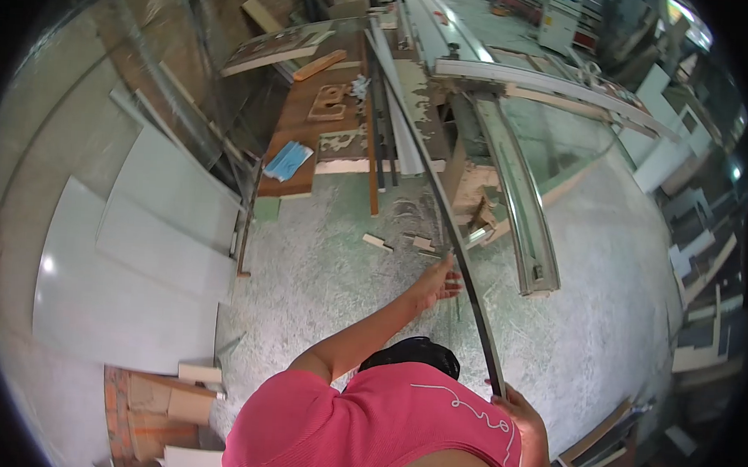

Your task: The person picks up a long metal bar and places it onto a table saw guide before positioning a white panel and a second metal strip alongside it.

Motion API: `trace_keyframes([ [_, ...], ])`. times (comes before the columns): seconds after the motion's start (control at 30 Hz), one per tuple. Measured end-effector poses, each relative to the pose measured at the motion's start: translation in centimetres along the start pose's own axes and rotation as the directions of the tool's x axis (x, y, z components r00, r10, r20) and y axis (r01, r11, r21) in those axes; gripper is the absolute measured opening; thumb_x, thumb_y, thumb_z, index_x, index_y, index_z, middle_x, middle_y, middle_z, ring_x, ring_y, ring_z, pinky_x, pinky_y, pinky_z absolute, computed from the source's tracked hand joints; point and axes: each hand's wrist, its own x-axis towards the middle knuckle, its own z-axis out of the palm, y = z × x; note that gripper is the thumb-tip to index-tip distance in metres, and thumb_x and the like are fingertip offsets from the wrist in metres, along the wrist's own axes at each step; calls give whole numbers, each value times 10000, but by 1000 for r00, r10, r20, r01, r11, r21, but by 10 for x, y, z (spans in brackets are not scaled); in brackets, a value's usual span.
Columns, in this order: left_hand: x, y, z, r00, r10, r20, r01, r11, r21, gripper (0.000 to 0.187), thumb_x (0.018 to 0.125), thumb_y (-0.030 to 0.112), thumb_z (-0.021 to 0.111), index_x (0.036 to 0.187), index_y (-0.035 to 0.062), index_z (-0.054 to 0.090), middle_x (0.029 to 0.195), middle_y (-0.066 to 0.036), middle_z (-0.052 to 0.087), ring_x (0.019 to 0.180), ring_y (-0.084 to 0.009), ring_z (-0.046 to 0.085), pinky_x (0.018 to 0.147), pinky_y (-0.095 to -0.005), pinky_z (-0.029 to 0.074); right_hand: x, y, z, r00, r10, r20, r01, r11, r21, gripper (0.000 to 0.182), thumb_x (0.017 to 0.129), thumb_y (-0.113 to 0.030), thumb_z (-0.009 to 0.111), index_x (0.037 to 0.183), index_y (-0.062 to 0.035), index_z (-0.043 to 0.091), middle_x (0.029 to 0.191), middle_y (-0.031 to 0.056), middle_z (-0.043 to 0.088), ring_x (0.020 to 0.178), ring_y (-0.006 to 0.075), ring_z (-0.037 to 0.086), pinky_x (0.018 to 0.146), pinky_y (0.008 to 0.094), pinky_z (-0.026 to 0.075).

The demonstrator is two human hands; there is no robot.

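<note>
A long, narrow dark strip slants across the view, from the far worktable down to my body. Its near end is in my right hand, whose fingers are wrapped round it close to my pink shirt. My left hand reaches forward beside the strip, about a third of the way up. Its fingers are spread, and the thumb is right at the strip's edge. Several other long strips lie on the table beyond, overlapped by the dark one.
A brown board on the table carries a blue face mask. To the right extends a metal sliding rail. Wood offcuts lie on the dusty floor. Large white panels lean at the left, and scrap boards crowd the right.
</note>
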Motion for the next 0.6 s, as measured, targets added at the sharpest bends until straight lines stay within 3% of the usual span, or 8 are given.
trace_keyframes([
  [0.1, 32, 13, -8, 988, -5, -156, -20, 987, -158, 525, 811, 557, 481, 1107, 124, 436, 880, -54, 448, 685, -205, 518, 624, -347, 490, -28, 41, -3, 993, 29, -116, -30, 1000, -9, 409, 851, -155, 524, 1220, -39, 393, 714, -1, 461, 627, 87, 459, 586, 230, 408],
  [0.2, 48, 25, -17, 996, 3, -88, -19, 982, -186, 497, 817, 548, 483, 1075, 124, 460, 884, -69, 469, 727, -225, 520, 671, -387, 468, -58, 64, 0, 981, 58, -185, -77, 993, -93, 390, 848, -139, 523, 1207, -31, 416, 738, 6, 473, 636, 91, 476, 580, 234, 419],
  [0.27, 50, 25, -22, 999, -19, -38, 10, 975, -221, 484, 823, 535, 486, 1072, 120, 468, 896, -88, 497, 773, -245, 519, 731, -411, 446, -78, 82, 12, 937, 191, -294, -225, 970, -88, 444, 838, -228, 590, 1210, -33, 446, 1010, 29, 564, 900, 91, 493, 769, 250, 421],
  [0.37, 44, 22, -23, 997, -76, 0, 73, 966, -249, 491, 832, 517, 485, 1093, 103, 452, 917, -107, 520, 826, -264, 524, 761, -415, 439, -81, 127, 18, 942, 117, -315, -161, 980, -119, 446, 838, -210, 582, 1222, -33, 439, 1070, 38, 556, 941, 106, 493, 812, 271, 417],
  [0.43, 27, 27, -7, 988, -128, -81, 109, 971, -211, 509, 861, 489, 447, 1132, 62, 389, 994, -129, 512, 887, -301, 536, 790, -455, 435, -82, 146, 27, 943, 54, -329, -96, 989, -115, 451, 836, -200, 580, 1227, -31, 434, 1085, 38, 552, 957, 108, 490, 824, 277, 416],
  [0.53, 38, 17, -15, 976, -184, -114, 146, 949, -281, 496, 853, 468, 480, 1120, 64, 372, 969, -129, 524, 890, -318, 541, 773, -472, 438, -82, 152, 46, 935, -25, -355, 28, 1000, 3, 459, 783, -228, 627, 1183, -50, 488, 990, 68, 608, 891, 128, 550, 771, 292, 445],
  [0.6, 46, 10, -22, 976, -196, -90, 159, 935, -317, 443, 863, 450, 470, 1073, 68, 388, 920, -119, 529, 851, -304, 543, 746, -460, 441, -86, 143, 58, 924, -44, -379, 19, 997, -70, 424, 831, -247, 555, 1209, -72, 473, 1058, 118, 575, 968, 165, 521, 837, 300, 408],
])
